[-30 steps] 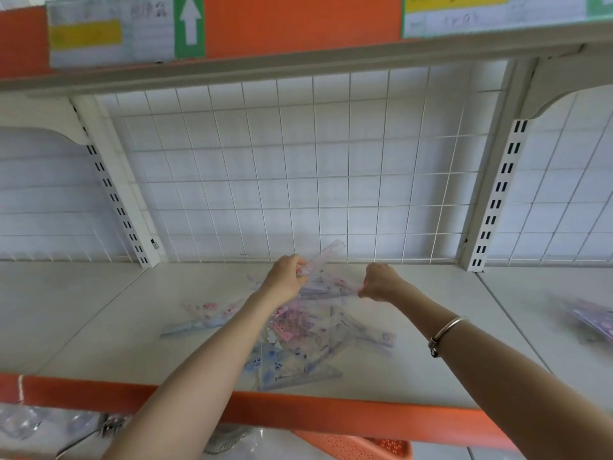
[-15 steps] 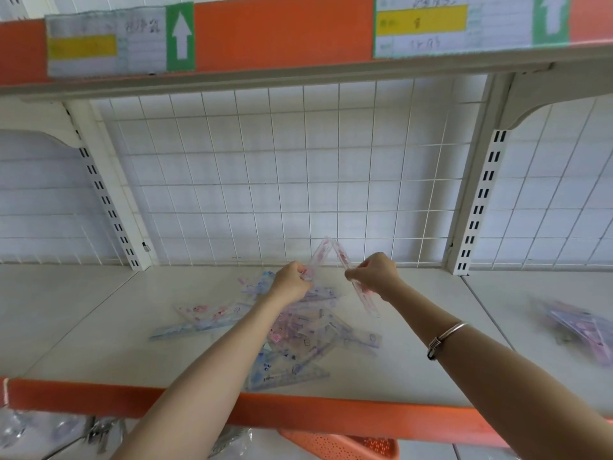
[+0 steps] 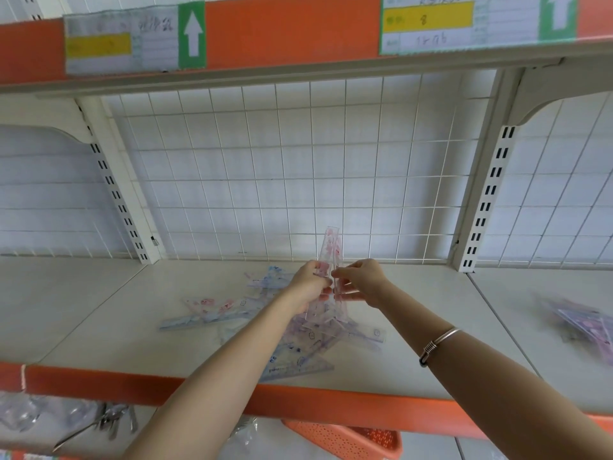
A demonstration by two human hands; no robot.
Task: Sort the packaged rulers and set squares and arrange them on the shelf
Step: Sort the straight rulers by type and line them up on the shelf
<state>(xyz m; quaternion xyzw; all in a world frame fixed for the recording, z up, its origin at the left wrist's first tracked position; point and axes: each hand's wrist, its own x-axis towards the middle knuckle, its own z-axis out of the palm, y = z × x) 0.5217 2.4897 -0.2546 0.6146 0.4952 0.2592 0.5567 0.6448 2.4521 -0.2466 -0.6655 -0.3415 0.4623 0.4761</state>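
Observation:
Both hands hold a small bunch of clear packaged rulers (image 3: 331,250) with pink print, standing upright above the white shelf (image 3: 99,313). My left hand (image 3: 310,283) grips the bunch from the left and my right hand (image 3: 361,282) pinches it from the right. Under the hands lies a loose pile of transparent rulers and set squares (image 3: 298,353), some with blue print, some with pink. One long ruler (image 3: 202,318) sticks out of the pile to the left.
A second heap of packaged rulers (image 3: 587,323) lies on the shelf section to the right. A white wire grid (image 3: 298,167) backs the shelf. An upper shelf with price labels (image 3: 132,38) overhangs. An orange basket (image 3: 345,438) sits below the front edge.
The two hands have come together and the rulers they held tilted apart now stand upright as one bunch. The view has shifted slightly.

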